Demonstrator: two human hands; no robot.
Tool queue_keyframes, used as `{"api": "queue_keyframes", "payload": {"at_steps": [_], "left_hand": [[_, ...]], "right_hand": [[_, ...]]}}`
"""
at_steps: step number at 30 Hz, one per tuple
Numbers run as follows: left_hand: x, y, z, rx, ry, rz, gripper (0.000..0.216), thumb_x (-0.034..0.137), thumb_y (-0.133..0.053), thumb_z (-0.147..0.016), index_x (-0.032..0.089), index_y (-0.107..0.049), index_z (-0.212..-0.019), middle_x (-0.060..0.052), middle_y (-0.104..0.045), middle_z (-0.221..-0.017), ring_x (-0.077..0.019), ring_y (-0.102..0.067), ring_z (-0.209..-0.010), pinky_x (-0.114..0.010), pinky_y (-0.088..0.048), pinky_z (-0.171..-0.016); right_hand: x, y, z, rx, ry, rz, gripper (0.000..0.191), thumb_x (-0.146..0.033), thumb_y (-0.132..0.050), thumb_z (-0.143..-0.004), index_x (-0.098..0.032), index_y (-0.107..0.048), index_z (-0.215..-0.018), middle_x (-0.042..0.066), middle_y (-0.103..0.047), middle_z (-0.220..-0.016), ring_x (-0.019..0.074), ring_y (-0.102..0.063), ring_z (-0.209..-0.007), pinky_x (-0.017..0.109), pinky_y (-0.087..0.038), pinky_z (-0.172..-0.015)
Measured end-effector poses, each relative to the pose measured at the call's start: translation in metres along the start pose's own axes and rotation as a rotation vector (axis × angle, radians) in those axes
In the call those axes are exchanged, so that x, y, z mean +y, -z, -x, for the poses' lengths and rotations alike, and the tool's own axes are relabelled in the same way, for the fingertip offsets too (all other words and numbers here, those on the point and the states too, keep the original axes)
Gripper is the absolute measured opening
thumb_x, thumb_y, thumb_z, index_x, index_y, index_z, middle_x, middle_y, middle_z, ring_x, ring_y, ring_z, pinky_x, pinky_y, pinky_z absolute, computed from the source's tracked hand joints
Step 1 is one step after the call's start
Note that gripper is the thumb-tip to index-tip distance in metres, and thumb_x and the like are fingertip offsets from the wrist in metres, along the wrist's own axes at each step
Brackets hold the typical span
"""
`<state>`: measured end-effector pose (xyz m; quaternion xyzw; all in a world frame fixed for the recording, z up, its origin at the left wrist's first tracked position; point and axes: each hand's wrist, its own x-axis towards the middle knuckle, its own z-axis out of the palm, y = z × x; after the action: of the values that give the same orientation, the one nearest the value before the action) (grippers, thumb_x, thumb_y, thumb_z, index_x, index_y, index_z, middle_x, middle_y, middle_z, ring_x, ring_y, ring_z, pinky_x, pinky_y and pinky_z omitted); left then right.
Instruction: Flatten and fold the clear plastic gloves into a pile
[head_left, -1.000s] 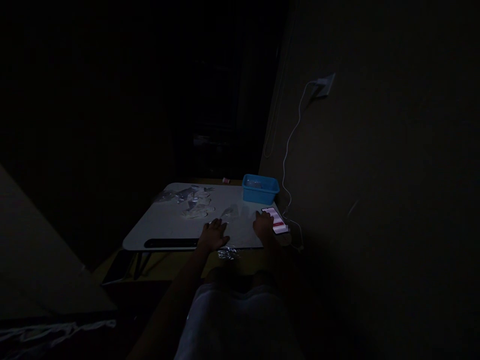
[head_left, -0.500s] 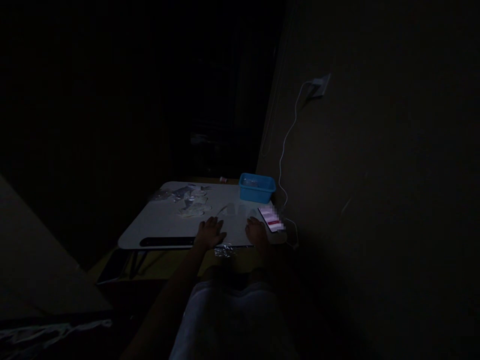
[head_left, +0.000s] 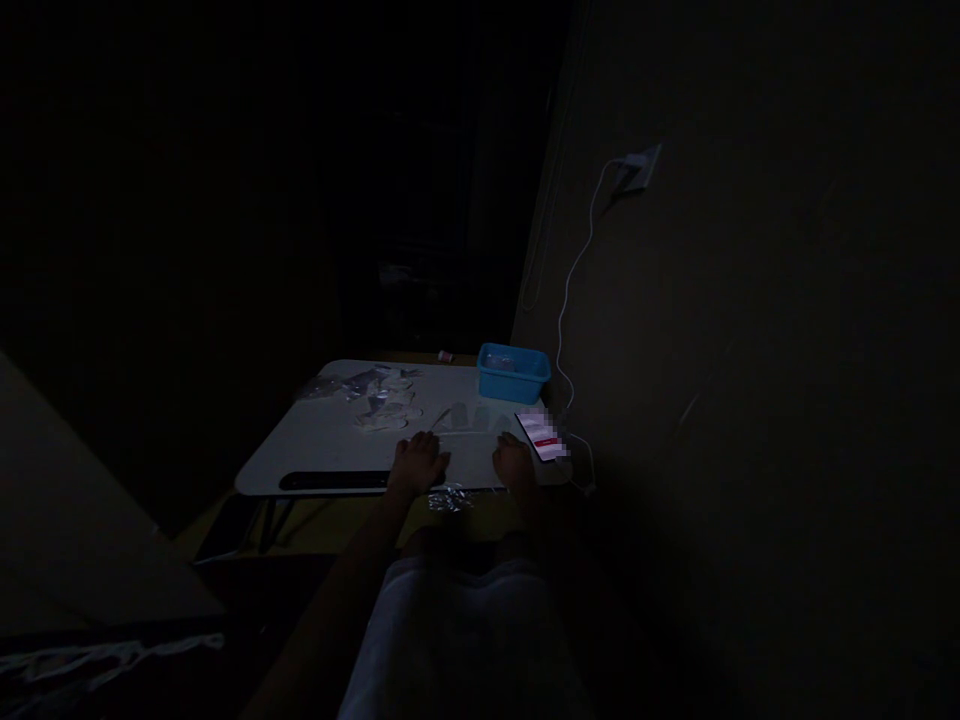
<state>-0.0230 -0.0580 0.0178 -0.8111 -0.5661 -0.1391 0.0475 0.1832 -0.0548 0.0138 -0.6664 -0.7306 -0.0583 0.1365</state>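
Observation:
The room is very dark. Both my hands rest on the near edge of a small white folding table [head_left: 322, 445]. My left hand [head_left: 417, 462] lies flat with its fingers spread, holding nothing. My right hand [head_left: 513, 462] sits just left of a lit phone [head_left: 541, 436]; its fingers are too dim to read. A clear plastic piece [head_left: 459, 417] lies on the table just beyond and between my hands. A crumpled foil-like wrapper [head_left: 448, 498] shows at the table's front edge.
A blue plastic tub [head_left: 513, 372] stands at the table's far right corner. Clear plastic bags and pale pieces [head_left: 379, 395] are scattered at the back left. A white cable [head_left: 574, 290] runs from a wall plug [head_left: 637, 168] down to the phone. The wall is close on the right.
My right hand has drawn back left from the phone's edge toward the table's front. The camera has shifted slightly; my left hand stays in place.

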Motion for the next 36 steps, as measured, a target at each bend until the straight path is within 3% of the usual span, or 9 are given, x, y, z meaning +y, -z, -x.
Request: {"api": "queue_keyframes", "payload": {"at_steps": [9,14,23,36], "left_hand": [[0.0000,-0.0020,-0.0022,-0.070,0.037,-0.045,0.043,0.028,-0.025,-0.087,0.014,-0.039,-0.125,-0.012,-0.037,-0.136,-0.0234,-0.028,-0.127,-0.046,-0.027,-0.096],[0.0013,-0.0024,-0.0027,-0.138,0.039,-0.087,0.048,0.028,-0.021,-0.088,0.011,-0.031,-0.132,-0.013,-0.027,-0.141,-0.0240,-0.022,-0.130,-0.047,-0.020,-0.101],[0.0019,-0.0034,-0.0045,-0.171,0.066,-0.106,0.051,0.029,-0.020,-0.088,0.009,-0.029,-0.133,-0.012,-0.025,-0.141,-0.0237,-0.021,-0.130,-0.046,-0.020,-0.102],[0.0029,0.0023,0.0024,-0.060,-0.019,-0.043,0.050,0.033,-0.015,-0.090,0.016,-0.028,-0.134,-0.008,-0.028,-0.141,-0.0215,-0.022,-0.130,-0.047,-0.018,-0.103]], "right_hand": [[0.0013,-0.0018,0.0003,0.010,0.011,0.011,0.039,-0.018,-0.035,-0.081,-0.009,-0.051,-0.116,0.012,-0.048,-0.126,0.0174,-0.042,-0.117,0.029,-0.032,-0.093],[0.0021,-0.0049,-0.0013,0.009,0.010,0.026,0.040,-0.016,-0.034,-0.082,-0.007,-0.050,-0.117,0.014,-0.048,-0.127,0.0183,-0.043,-0.116,0.029,-0.032,-0.093],[0.0041,-0.0096,-0.0016,0.017,0.007,0.024,0.041,-0.017,-0.032,-0.082,-0.008,-0.050,-0.119,0.012,-0.047,-0.128,0.0201,-0.038,-0.120,0.031,-0.032,-0.094],[0.0034,-0.0077,0.0013,0.071,0.014,-0.002,0.046,-0.022,-0.030,-0.085,-0.007,-0.041,-0.127,0.014,-0.044,-0.131,0.0203,-0.036,-0.122,0.032,-0.031,-0.094]]}}
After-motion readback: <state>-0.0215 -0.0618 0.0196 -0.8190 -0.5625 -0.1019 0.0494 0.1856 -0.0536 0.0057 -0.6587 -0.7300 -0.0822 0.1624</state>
